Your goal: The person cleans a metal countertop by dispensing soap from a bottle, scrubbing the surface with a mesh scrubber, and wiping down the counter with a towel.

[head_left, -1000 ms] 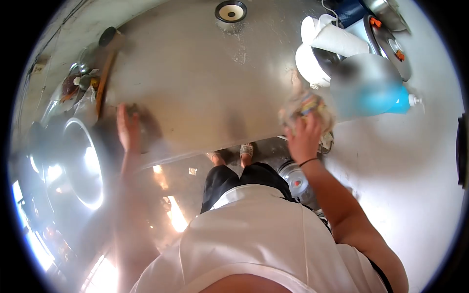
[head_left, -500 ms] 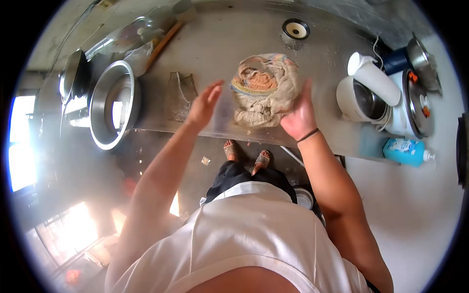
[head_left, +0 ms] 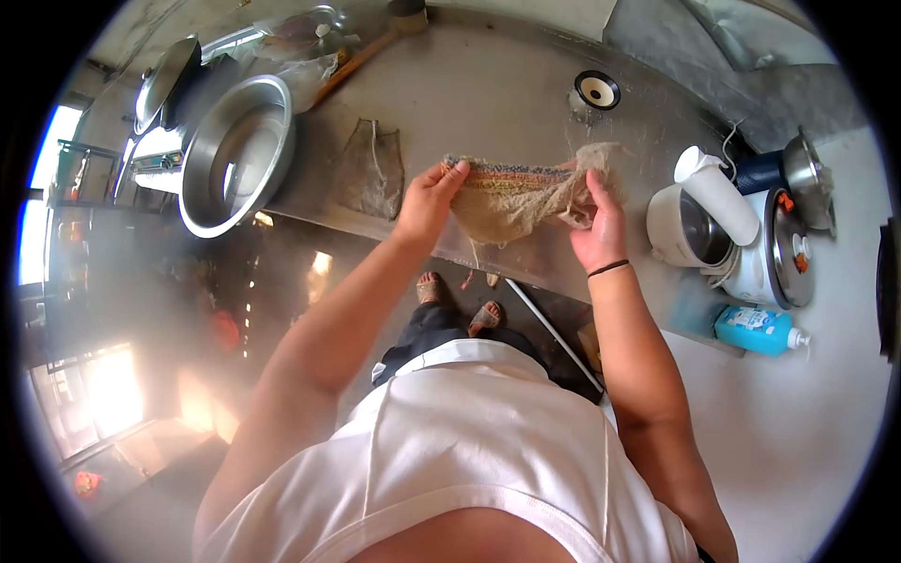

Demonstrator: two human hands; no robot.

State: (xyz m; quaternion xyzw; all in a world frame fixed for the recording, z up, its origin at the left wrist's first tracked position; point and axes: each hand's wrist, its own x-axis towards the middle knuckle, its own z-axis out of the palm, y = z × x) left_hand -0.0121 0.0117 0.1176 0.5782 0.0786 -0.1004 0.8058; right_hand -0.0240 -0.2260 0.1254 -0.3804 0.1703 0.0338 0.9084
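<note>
A worn beige cloth (head_left: 511, 202) with a striped coloured band along its upper edge hangs between my hands, above the front part of the grey counter (head_left: 469, 84). My left hand (head_left: 434, 199) pinches its left end between thumb and fingers. At the bunched right end, my right hand (head_left: 599, 225) grips the cloth, its thumb side up and a dark band round the wrist. Loose threads dangle from the lower edge. To the left of my left hand, a dark mesh piece (head_left: 371, 174) lies flat near the counter's front edge.
A large metal basin (head_left: 198, 178) stands at the left. A black-rimmed round item (head_left: 597, 90) is at the back. On the right are a white pot (head_left: 664, 225), a paper roll (head_left: 727, 206), a cooker (head_left: 758, 277) and a blue bottle (head_left: 754, 329).
The cloth went from a crumpled bundle at my right hand to being stretched between both hands. My left hand moved right and closed on its left end.
</note>
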